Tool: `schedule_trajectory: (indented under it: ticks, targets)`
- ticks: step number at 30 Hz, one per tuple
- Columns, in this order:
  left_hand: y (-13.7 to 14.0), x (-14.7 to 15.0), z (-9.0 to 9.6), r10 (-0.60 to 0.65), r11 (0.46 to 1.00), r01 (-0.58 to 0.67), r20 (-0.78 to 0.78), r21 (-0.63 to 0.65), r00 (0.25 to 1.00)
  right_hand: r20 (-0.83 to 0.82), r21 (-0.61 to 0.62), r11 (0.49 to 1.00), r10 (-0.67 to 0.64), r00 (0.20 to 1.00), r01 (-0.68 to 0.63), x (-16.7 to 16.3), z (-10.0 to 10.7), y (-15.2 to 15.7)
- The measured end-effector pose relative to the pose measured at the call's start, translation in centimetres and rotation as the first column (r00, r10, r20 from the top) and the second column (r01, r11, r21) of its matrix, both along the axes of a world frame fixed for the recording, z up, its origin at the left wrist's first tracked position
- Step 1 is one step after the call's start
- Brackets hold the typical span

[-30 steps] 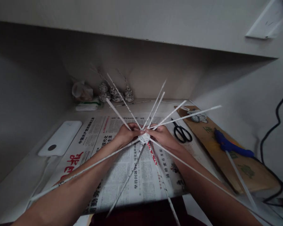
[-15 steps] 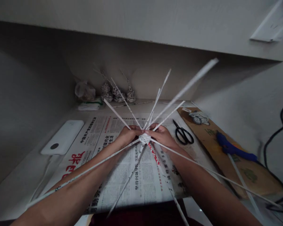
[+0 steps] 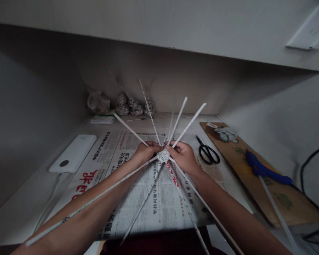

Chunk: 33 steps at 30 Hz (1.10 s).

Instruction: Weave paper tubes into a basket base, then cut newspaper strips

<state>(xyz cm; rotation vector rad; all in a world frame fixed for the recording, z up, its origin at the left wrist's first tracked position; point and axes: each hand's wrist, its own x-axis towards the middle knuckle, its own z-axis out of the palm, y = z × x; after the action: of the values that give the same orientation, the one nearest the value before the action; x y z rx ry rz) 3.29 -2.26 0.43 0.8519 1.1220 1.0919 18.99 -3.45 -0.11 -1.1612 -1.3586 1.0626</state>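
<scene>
A small woven piece of rolled-newspaper strips [image 3: 163, 156] is held between my hands, its long thin paper rods spreading out on all sides. My left hand [image 3: 145, 153] pinches its left edge, close to where the rods meet. On the opposite edge, my right hand [image 3: 183, 153] has its thumb and fingers closed on the piece and rods. Several rods stick up and away from me; others run down across my forearms and towards my lap. Beneath everything lies a spread newspaper [image 3: 138, 209].
Black-handled scissors [image 3: 208, 153] lie right of my hand. A cardboard sheet [image 3: 287, 209] carries a blue glue gun [image 3: 267, 169] and a crumpled wad [image 3: 225, 134]. A white power bank [image 3: 73, 154] sits left. Several woven gourd shapes [image 3: 135, 107] and a plastic bag [image 3: 98, 102] stand behind.
The long rod that stretched to the upper right has left that place. Upper rods have shifted, one now blurred by motion. The lower right rod hangs more steeply. Both hands keep their hold.
</scene>
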Motion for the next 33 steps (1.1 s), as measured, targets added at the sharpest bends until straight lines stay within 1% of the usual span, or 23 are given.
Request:
schedule_trajectory:
  ticks: [2, 3, 4, 6, 8, 10, 11, 14, 16, 18, 21, 23, 25, 27, 29, 33]
  targets:
    - [0.0, -0.2, 0.1, -0.007, 1.000, 0.007, -0.002, 0.029, 1.000, 0.060, 0.001, 0.999, -0.043, 0.997, 0.043, 0.2, -0.3, 0.1]
    - [0.0, -0.3, 0.1, -0.009, 0.999, 0.010, -0.007, 0.042, 1.000, 0.075, 0.001, 0.999, -0.043, 0.996, 0.043, 0.2, -0.3, 0.1]
    - [0.1, -0.4, 0.1, -0.010, 0.998, 0.011, -0.012, 0.055, 1.000, 0.074, -0.006, 0.999, -0.033, 0.997, 0.033, 0.3, -0.2, 0.1]
    - [0.1, -0.5, 0.1, -0.011, 0.997, 0.012, -0.016, 0.081, 1.000, 0.008, -0.054, 0.999, 0.005, 1.000, -0.005, 0.3, 0.2, 0.1]
    - [0.2, -0.5, 0.0, -0.004, 0.996, 0.003, 0.014, 0.093, 1.000, -0.116, -0.149, 0.987, 0.035, 0.993, -0.052, 0.3, 0.6, 0.2]
    - [0.3, -0.5, 0.0, 0.020, 0.996, -0.025, 0.060, 0.082, 0.998, -0.246, -0.242, 0.963, 0.057, 0.967, -0.119, 0.5, 1.0, 0.2]
    - [0.4, -0.5, -0.1, 0.037, 0.997, -0.043, 0.082, 0.071, 0.996, -0.295, -0.270, 0.950, 0.076, 0.952, -0.160, 0.6, 1.1, 0.3]
    - [0.8, -0.5, -0.4, 0.079, 0.995, -0.086, 0.125, 0.054, 0.989, -0.376, -0.282, 0.914, 0.175, 0.910, -0.292, 0.9, 1.1, 0.3]
    - [1.1, -0.6, -0.6, 0.100, 0.991, -0.112, 0.149, 0.071, 0.984, -0.385, -0.263, 0.895, 0.246, 0.889, -0.361, 1.0, 1.2, 0.1]
    - [1.3, -0.7, -0.8, 0.112, 0.987, -0.129, 0.164, 0.097, 0.980, -0.368, -0.254, 0.884, 0.287, 0.885, -0.392, 0.8, 1.3, -0.2]
    - [1.2, -0.7, -0.8, 0.116, 0.985, -0.134, 0.156, 0.107, 0.981, -0.313, -0.258, 0.898, 0.271, 0.910, -0.356, 0.3, 1.3, -0.4]
    - [1.0, -0.6, -0.6, 0.087, 0.989, -0.104, 0.156, 0.104, 0.984, -0.298, -0.232, 0.930, 0.211, 0.931, -0.285, -0.1, 1.0, -0.4]
    - [0.7, -0.4, -0.3, 0.044, 0.993, -0.062, 0.169, 0.102, 0.985, -0.339, -0.219, 0.953, 0.125, 0.933, -0.207, -0.6, 0.5, -0.1]
    - [0.4, -0.1, -0.1, 0.012, 0.994, -0.032, 0.189, 0.101, 0.982, -0.417, -0.233, 0.960, 0.046, 0.908, -0.156, -0.8, 0.2, 0.2]
    - [0.3, 0.1, 0.0, -0.006, 0.995, -0.015, 0.212, 0.097, 0.977, -0.477, -0.246, 0.954, 0.033, 0.878, -0.170, -1.0, 0.2, 0.5]
    - [0.1, 0.4, 0.0, -0.059, 0.995, 0.035, 0.256, 0.096, 0.965, -0.517, -0.232, 0.923, 0.149, 0.843, -0.306, -0.8, 1.1, 0.6]
